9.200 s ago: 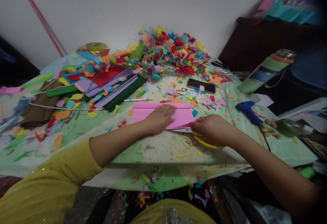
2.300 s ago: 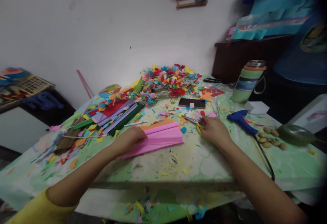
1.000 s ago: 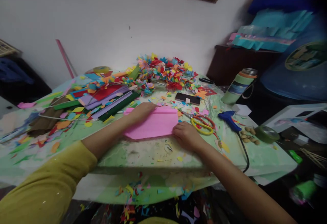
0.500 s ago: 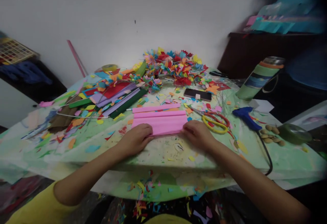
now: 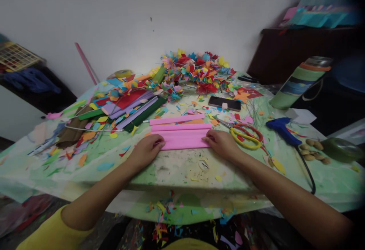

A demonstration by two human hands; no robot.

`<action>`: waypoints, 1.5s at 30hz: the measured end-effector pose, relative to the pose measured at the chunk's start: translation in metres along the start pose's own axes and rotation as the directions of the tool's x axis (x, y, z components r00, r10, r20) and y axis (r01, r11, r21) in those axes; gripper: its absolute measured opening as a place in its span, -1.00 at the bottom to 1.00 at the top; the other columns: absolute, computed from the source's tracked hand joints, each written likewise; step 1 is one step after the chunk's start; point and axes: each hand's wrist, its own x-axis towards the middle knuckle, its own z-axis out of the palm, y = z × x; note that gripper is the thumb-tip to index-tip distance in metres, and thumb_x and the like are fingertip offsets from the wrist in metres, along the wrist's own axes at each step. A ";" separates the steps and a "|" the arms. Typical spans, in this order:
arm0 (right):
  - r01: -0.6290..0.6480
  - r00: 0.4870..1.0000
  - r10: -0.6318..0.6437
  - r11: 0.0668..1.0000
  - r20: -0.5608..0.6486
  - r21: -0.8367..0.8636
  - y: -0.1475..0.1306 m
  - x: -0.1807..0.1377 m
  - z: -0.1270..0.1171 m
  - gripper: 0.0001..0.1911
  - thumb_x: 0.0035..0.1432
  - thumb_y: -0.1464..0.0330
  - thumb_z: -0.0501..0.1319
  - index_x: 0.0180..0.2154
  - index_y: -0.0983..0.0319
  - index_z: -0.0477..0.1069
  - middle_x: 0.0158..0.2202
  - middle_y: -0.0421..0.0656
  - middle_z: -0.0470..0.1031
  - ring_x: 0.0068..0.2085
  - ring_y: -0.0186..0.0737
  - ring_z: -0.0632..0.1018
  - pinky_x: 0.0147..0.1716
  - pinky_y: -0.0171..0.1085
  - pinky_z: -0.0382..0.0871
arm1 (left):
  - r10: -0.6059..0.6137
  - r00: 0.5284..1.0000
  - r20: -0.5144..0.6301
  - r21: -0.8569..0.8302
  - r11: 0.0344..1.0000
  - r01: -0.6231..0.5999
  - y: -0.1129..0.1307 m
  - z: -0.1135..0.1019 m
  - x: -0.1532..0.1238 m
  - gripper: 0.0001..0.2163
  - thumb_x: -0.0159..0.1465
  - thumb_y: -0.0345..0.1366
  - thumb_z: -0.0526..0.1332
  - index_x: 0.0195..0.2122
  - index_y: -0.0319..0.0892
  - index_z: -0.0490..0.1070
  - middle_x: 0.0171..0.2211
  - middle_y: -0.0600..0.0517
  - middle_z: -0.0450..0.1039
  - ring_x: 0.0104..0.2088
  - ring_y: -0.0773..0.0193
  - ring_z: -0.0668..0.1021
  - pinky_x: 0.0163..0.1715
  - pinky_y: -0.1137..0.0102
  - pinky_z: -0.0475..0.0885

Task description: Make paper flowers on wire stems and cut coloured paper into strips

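A sheet of pink crepe paper (image 5: 182, 140) lies flat on the table in front of me, with a rolled or folded band along its far side. My left hand (image 5: 148, 149) pinches its near left corner, fingers closed. At the near right corner, my right hand (image 5: 224, 143) grips the paper between thumb and fingers. Just beyond the sheet lies a thin pink paper roll (image 5: 176, 119) with a white tip at its left end. Scissors (image 5: 245, 138) with yellow and red handles rest to the right of my right hand.
Bunched colourful paper flowers (image 5: 199, 69) stand at the back. A phone (image 5: 224, 103) lies before them. Folded paper (image 5: 134, 105) is stacked on the left. On the right are a blue glue gun (image 5: 283, 130) with its cord, a green bottle (image 5: 300, 83) and several nuts (image 5: 312, 152). Scraps litter the tablecloth.
My left hand has shifted slightly left, toward the corner of the pink paper, so more of the sheet shows. The paper's near edge lies flatter. The camera view has shifted slightly.
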 end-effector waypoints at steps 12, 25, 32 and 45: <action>-0.003 1.000 0.007 0.973 0.013 -0.231 -0.009 -0.005 0.000 -0.66 0.26 0.10 0.09 -0.39 0.22 0.35 -0.39 -0.11 0.54 -0.38 -0.21 0.49 -0.47 -0.28 0.00 | 0.143 0.988 -0.055 0.229 0.965 -0.127 0.005 -0.004 -0.008 -0.62 0.24 -0.36 0.10 0.10 -0.25 0.25 0.07 -0.20 0.34 0.09 0.04 0.38 0.10 0.11 0.26; 0.007 1.000 -0.008 0.964 -0.002 -0.267 -0.010 -0.006 0.000 -0.65 0.26 0.10 0.08 -0.39 0.22 0.36 -0.39 -0.11 0.53 -0.36 -0.20 0.50 -0.46 -0.28 0.02 | 0.400 0.811 0.427 0.171 0.845 -0.507 0.030 0.009 0.007 -0.39 0.23 -0.52 -0.03 0.32 -0.05 -0.04 0.34 0.01 -0.02 0.30 0.27 0.14 0.25 0.28 0.10; 0.013 1.000 -0.010 0.949 0.012 -0.314 -0.015 -0.006 0.000 -0.66 0.30 0.20 0.00 -0.41 0.22 0.38 -0.40 -0.11 0.53 -0.39 -0.23 0.47 -0.46 -0.27 -0.01 | 0.434 0.796 0.422 0.201 0.811 -0.549 0.022 0.018 0.001 -0.38 0.32 0.07 -0.05 0.34 -0.07 -0.10 0.36 -0.06 -0.13 0.34 0.06 0.03 0.29 0.10 -0.09; 0.442 0.893 -0.450 0.870 0.013 -0.220 -0.040 -0.012 0.001 -0.33 0.24 0.03 -0.02 0.17 0.40 0.23 0.21 0.15 0.24 0.21 0.05 0.25 0.15 -0.03 0.07 | 0.449 0.792 0.414 0.205 0.802 -0.561 0.025 0.020 0.001 -0.38 0.34 0.09 -0.15 0.32 -0.13 -0.03 0.34 -0.10 -0.07 0.34 0.07 0.04 0.28 0.11 -0.11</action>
